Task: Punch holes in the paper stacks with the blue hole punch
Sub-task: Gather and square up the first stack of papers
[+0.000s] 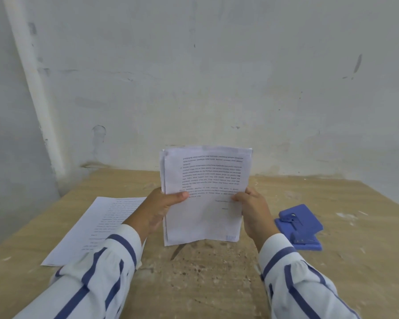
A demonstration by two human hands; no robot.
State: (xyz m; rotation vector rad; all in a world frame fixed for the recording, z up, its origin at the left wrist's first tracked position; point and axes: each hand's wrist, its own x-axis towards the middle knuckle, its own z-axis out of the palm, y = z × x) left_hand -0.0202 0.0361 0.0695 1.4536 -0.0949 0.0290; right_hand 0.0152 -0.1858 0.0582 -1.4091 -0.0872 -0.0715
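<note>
1. Held upright above the worn, pale wooden desk (217, 284): a stack of white printed paper sheets (205, 194), edges slightly uneven, printed text facing the camera.
2. Gripping the stack's left edge: the left hand (161, 210), thumb across the front of the top sheet, fingers hidden behind.
3. Gripping the stack's right edge: the right hand (253, 212), thumb on the front, fingers behind the sheets.
4. Hanging close over the desk: the stack's bottom edge; contact with the surface impossible to tell.
5. Lying flat on the desk to the left, partly under the left forearm: a second lot of white printed paper (95, 229), angled; number of sheets unclear.
6. Resting on the desk to the right of the right hand, near it but untouched: the blue plastic hole punch (300, 226).
7. Covering both forearms: white sleeves with blue stripes (97, 272).
8. Behind the desk: a scuffed, whitish plaster wall (217, 77), with a white vertical pipe (35, 84) in the left corner.
</note>
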